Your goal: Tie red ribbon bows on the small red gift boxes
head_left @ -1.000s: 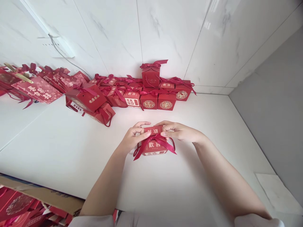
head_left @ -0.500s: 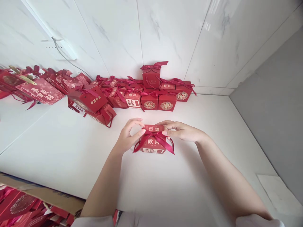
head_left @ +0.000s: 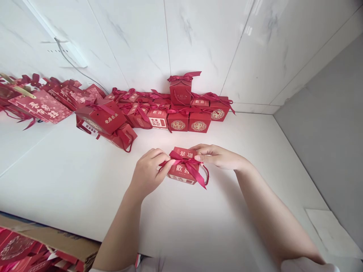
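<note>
A small red gift box [head_left: 181, 174] with gold lettering stands on the white tabletop, slightly turned. A crimson ribbon [head_left: 196, 176] is tied in a bow across its top, one tail hanging down the front. My left hand [head_left: 150, 168] pinches the bow's left side between thumb and fingers. At the upper right of the box, my right hand [head_left: 217, 156] has its thumb and fingers closed on the ribbon's right loop. A twisted cord handle [head_left: 207, 175] shows on the box's right side; the left cord is mostly behind my left hand.
Several finished red boxes [head_left: 178, 121] with bows line the wall, one stacked on top [head_left: 180, 90]. Two boxes lean together [head_left: 100, 117] at left, beside flat red bags [head_left: 42, 105]. A cardboard carton [head_left: 51, 236] of red packaging sits below the table's front edge.
My left hand has closed on the left part of the ribbon, and its left tail has been drawn aside from the front. The box has turned slightly; my right hand stays put.
</note>
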The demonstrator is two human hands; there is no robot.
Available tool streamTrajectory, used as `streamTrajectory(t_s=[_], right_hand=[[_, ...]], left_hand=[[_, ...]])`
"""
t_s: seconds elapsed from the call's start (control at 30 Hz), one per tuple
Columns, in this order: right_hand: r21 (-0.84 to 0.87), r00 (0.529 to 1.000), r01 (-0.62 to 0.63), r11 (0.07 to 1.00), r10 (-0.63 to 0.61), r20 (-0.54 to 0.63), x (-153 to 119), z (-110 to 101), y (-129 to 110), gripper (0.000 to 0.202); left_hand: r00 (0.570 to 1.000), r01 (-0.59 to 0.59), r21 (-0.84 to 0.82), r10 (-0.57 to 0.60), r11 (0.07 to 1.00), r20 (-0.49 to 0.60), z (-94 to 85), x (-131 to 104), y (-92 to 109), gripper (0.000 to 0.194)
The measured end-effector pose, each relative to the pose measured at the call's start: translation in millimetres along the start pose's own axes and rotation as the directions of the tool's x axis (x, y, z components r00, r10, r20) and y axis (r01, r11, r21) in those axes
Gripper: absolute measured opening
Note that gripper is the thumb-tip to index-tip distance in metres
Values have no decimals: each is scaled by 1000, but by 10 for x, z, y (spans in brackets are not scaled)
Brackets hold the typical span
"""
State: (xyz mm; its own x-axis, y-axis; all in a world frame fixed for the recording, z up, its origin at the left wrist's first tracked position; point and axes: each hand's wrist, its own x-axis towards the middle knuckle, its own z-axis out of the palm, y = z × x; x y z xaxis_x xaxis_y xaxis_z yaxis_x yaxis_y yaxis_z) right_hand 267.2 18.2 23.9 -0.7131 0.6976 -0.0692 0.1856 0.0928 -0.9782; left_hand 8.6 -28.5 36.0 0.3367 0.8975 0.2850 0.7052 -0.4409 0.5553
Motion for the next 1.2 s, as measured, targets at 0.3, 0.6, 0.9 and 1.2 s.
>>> streamTrajectory(t_s=[0.3,0.6,0.9,1.2], right_hand=[[16,999,-28,999,28,-22,39,14,88,41],[-31,998,-45,999,44,-45,38,29,52,39],[-46,998,-34,998,31,-56,62,63,71,39],[8,995,-46,999,47,-84,58,91,29,41]], left_hand=[[879,412,-279,-299,867,371,-79,25,-96,36],[793,496,-328,-267,804,547,-133,68,-150,37],[767,492,-429,-143,758,626,-154,51,-269,32],[739,538,-419,-169,732,653,-169,69,-275,36]])
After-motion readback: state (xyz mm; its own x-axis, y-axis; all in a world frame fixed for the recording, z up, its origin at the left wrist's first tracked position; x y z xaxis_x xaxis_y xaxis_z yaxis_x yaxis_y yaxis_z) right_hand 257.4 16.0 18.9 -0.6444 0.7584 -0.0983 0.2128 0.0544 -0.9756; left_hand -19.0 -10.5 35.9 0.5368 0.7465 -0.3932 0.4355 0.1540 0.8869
